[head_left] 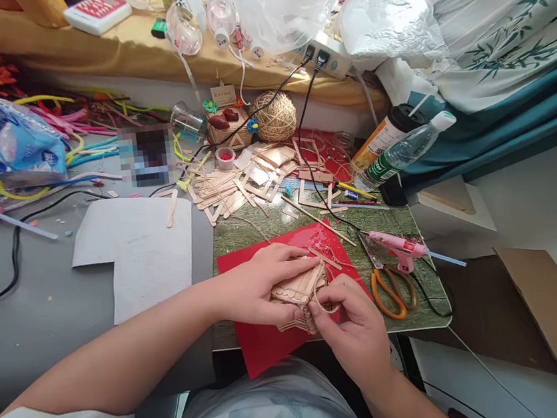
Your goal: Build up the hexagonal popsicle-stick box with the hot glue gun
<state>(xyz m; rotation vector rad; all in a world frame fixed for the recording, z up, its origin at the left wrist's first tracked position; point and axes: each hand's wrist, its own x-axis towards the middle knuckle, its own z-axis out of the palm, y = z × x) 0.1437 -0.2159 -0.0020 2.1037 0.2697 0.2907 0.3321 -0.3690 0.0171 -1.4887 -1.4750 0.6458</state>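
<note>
A small box built of stacked wooden craft sticks (295, 292) rests over a red sheet (254, 349) at the table's front edge. My left hand (257, 285) lies across its left side and top, thumb and fingers gripping it. At the box's right corner my right hand (353, 314) pinches a thin twine (326, 305), which loops out beside the fingertips. Part of the box is hidden under my left hand. A loose craft stick (325, 259) lies on the red sheet just beyond the box.
Orange-handled scissors (389, 294) and a pink glue gun (398, 245) with its cord lie to the right. Behind are piled craft sticks (229, 191), a twine ball (275, 115) and a plastic bottle (403, 151). White card (153, 257) lies left.
</note>
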